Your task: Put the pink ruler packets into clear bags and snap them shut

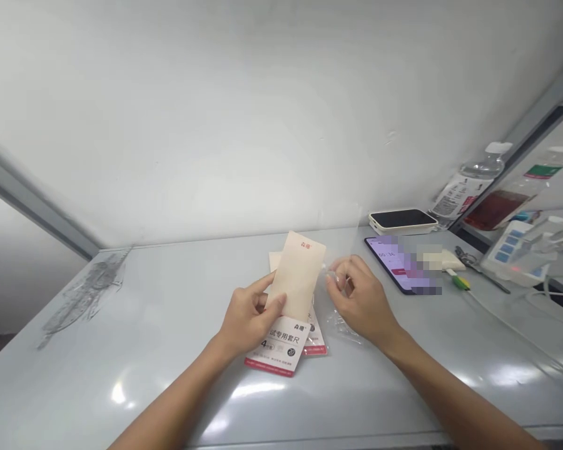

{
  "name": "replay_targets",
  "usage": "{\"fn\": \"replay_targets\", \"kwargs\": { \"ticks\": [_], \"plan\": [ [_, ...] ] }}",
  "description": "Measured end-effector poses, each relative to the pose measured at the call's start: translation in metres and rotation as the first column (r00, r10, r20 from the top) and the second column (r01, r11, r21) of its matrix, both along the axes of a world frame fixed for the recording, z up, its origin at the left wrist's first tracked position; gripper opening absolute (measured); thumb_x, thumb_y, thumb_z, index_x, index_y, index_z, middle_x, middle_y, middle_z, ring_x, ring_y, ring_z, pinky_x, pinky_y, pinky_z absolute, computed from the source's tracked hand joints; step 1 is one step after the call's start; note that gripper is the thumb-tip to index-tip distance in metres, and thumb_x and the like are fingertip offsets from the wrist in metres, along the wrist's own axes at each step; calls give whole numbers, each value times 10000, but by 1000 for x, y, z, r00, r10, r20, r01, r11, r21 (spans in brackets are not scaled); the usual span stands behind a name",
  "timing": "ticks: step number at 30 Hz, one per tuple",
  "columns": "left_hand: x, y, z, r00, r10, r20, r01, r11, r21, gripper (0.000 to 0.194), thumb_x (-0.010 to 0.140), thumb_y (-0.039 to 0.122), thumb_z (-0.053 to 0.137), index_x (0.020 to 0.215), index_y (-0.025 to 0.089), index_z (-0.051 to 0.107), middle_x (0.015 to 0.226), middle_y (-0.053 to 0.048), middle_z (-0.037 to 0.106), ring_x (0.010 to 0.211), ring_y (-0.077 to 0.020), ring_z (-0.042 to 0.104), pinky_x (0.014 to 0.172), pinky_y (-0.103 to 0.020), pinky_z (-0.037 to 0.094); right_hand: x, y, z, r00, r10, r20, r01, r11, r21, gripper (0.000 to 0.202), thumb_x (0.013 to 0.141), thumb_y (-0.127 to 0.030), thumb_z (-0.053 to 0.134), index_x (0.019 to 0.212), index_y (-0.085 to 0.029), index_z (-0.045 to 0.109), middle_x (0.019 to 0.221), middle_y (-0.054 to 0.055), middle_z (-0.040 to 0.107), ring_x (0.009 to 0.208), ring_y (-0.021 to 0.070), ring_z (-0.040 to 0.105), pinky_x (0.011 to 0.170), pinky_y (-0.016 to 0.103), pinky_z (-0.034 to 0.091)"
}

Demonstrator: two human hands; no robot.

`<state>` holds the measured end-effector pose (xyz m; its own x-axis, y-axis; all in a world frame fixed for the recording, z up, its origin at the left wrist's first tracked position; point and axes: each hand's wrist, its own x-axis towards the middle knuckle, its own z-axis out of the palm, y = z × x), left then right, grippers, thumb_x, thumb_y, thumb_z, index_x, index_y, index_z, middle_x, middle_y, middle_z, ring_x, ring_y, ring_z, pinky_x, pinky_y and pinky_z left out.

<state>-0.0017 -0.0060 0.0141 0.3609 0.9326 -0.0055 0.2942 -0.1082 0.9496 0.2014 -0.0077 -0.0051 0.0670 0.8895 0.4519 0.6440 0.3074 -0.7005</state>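
Observation:
Between thumb and fingers, my left hand (pixel 251 315) grips a cream ruler-set card (pixel 298 275). Its lower end is white, with black print and a red band along the edge. Behind and below it lies another printed card (pixel 315 344) in clear wrapping, mostly covered. To the right, my right hand (pixel 361 297) pinches a clear plastic bag (pixel 342 322) close to the cards. The bag is see-through, so its outline is hard to follow.
Clear plastic pieces (pixel 91 287) lie at the left. A lit phone (pixel 394 262) and a second phone (pixel 403 220) are to the right. Beyond them stand a water bottle (pixel 469 184), a power strip (pixel 511 250) and white cables (pixel 497 315). A wall (pixel 225 125) closes the back.

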Motion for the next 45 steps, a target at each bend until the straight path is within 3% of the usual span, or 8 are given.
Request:
{"fn": "replay_targets", "kwargs": {
  "ticks": [4, 9, 17, 28, 32, 36, 42, 45],
  "plan": [
    [2, 4, -3, 989, 139, -51, -137, 990, 39, 585, 791, 346, 482, 1335, 189, 335, 433, 74, 435, 372, -65, 366, 363, -168, 294, 1, -1, 4, 1000, -17, 27, 17, 1000, -5, 227, 779, -154, 461, 624, -220, 309, 779, 8, 470, 671, 135, 489, 584, 264, 385],
    [0, 6, -2, 971, 239, -14, -236, 966, 110, 645, 781, 309, 505, 1365, 246, 240, 418, 95, 392, 368, -71, 360, 362, -162, 287, 0, -3, 7, 996, 53, -67, -53, 999, -10, 206, 782, -154, 451, 646, -224, 313, 860, 30, 508, 857, 177, 536, 675, 284, 437],
    [0, -7, -1, 999, -21, 34, 13, 974, 225, 673, 797, 272, 505, 1386, 174, 197, 419, 91, 405, 382, -56, 330, 371, -163, 283, -2, -2, 6, 993, 68, -100, -69, 998, -3, 178, 737, -100, 453, 676, -224, 341, 1084, 54, 509, 958, 193, 531, 767, 331, 451],
    [3, 1, -5, 996, 90, 25, -92, 990, 108, 679, 791, 310, 504, 1386, 182, 201, 453, 84, 407, 400, -59, 343, 370, -160, 276, -2, -5, 7, 973, 165, -161, -166, 986, 10, 156, 736, -122, 486, 674, -221, 382, 1169, 49, 494, 1047, 224, 516, 819, 366, 441],
    [4, 1, 0, 991, 129, 37, -133, 982, 137, 712, 791, 306, 510, 1395, 205, 146, 484, 74, 463, 420, -71, 409, 390, -162, 320, -1, -6, 10, 825, 303, -477, -361, 932, -32, 163, 761, -163, 521, 706, -222, 379, 1271, 50, 449, 1098, 239, 506, 872, 413, 440],
    [3, 5, 1, 980, 191, 59, -196, 977, 87, 708, 793, 340, 510, 1392, 218, 154, 533, 52, 525, 429, -84, 463, 396, -175, 360, 2, -4, 12, 612, 298, -733, -497, 866, -63, 141, 776, -201, 541, 871, -246, 447, 1285, 51, 471, 1073, 243, 540, 898, 465, 423],
    [0, 9, 0, 970, 215, 115, -215, 977, -8, 569, 787, 400, 512, 1299, 206, 357, 700, -25, 648, 521, -144, 594, 435, -219, 444, 5, 2, 8, 406, 222, -887, -615, 784, -85, 329, 805, -230, 478, 1125, -221, 555, 1280, 80, 497, 1045, 285, 560, 916, 500, 401],
    [-1, 11, 2, 960, 237, 151, -232, 971, -50, 505, 770, 397, 538, 1224, 205, 432, 758, -45, 670, 551, -162, 619, 455, -238, 474, 7, 3, 7, 392, 242, -888, -623, 779, -62, 336, 828, -247, 445, 1139, -239, 569, 1253, 62, 528, 1064, 286, 548, 924, 502, 391]
  ]
}}
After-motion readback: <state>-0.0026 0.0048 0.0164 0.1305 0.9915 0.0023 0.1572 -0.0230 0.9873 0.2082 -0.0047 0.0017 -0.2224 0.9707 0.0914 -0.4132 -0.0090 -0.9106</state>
